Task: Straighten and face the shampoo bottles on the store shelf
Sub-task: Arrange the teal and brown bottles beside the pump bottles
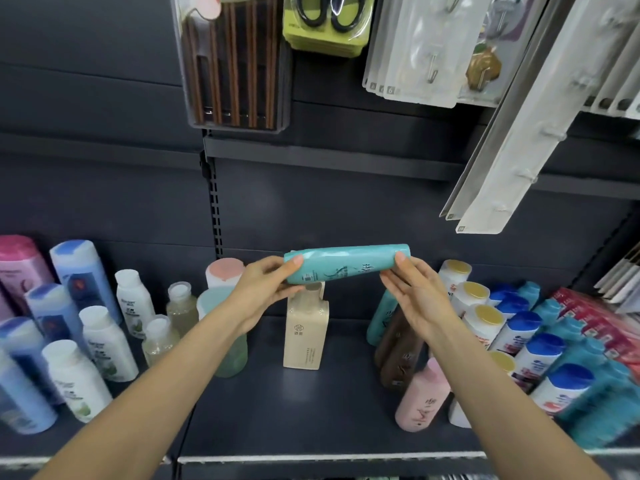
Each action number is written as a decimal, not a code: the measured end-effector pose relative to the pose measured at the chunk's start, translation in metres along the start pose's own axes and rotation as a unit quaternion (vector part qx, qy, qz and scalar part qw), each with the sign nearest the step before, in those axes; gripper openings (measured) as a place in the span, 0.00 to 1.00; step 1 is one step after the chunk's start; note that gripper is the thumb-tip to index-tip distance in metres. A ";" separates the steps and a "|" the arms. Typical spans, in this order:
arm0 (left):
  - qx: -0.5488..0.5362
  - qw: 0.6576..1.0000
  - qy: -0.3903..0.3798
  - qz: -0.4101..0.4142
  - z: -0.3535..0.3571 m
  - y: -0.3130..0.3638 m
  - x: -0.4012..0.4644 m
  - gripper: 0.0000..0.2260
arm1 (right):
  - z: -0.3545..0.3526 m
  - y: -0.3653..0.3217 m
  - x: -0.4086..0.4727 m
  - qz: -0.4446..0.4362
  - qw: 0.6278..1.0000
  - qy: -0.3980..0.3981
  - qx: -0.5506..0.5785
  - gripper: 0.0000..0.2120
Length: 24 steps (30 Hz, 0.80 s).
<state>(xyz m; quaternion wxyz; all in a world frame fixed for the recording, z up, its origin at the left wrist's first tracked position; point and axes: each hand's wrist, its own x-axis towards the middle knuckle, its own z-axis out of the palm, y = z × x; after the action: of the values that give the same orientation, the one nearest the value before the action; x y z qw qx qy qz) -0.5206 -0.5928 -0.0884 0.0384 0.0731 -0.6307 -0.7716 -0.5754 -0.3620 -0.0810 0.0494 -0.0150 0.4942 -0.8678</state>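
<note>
Shelf edge [329, 457], nearest: pale strip along the front lip, with bare dark deck just behind it in the middle bay.

Forearms: two bare arms reach in from the bottom corners and meet above the middle of the shelf.

Left hand [266, 289]: thumb on top and fingers beneath pinch one end of the teal bottle [346, 263].

Right hand [414, 292]: thumb tip pressed to the opposite end, fingers extended below it; how far they wrap the bottle I cannot tell.

Teal bottle: held sideways in the air, clear of the deck, printed side toward the wearer, likely turned to find its front before standing it up.

Beige bottle [306, 336]: upright and alone mid-shelf, directly below the held one, its top partly covered.

Right group: pink bottle [420, 400] and brown bottles [398, 355] leaning, so probably not yet faced; blue-capped bottles [550, 362] and yellow-capped ones run in rows toward the edge.

Left group: white bottles [100, 337] and blue ones stand in rows, the outermost cut off by the frame.

Back panel, farthest: hanging scissors pack [327, 22], a comb pack and clear hook packs, all cropped at the top.

Label text throughout is too blurred to read.
</note>
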 end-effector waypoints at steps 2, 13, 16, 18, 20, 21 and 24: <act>0.017 1.000 0.003 -0.009 0.009 -0.001 0.004 0.13 | -0.002 -0.004 0.002 -0.005 1.000 0.022 0.011 0.05; 0.103 0.993 0.022 -0.061 0.070 -0.012 0.051 0.19 | -0.047 -0.029 0.034 -0.023 0.998 0.040 -0.032 0.09; 0.101 0.993 0.030 -0.051 0.091 -0.019 0.064 0.13 | -0.057 -0.033 0.045 -0.043 0.996 0.068 -0.030 0.04; 0.124 0.991 0.034 -0.037 0.107 -0.027 0.072 0.12 | -0.062 -0.034 0.053 -0.062 0.994 0.082 -0.034 0.06; 0.166 0.985 0.043 -0.034 0.120 -0.037 0.082 0.13 | -0.068 -0.034 0.061 -0.080 0.992 0.083 -0.042 0.09; 0.195 0.979 0.052 -0.034 0.124 -0.043 0.088 0.13 | -0.070 -0.033 0.065 -0.087 0.992 0.081 -0.050 0.10; 0.289 0.954 0.063 -0.046 0.131 -0.056 0.105 0.13 | -0.079 -0.032 0.079 -0.103 0.988 0.069 -0.086 0.11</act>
<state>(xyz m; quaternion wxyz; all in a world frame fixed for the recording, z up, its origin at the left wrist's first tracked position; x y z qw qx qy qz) -0.6433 -0.4707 -0.1243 0.0197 0.1580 -0.8188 -0.5516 -0.6626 -0.2862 -0.0953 -0.0762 -0.0102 0.5654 -0.8212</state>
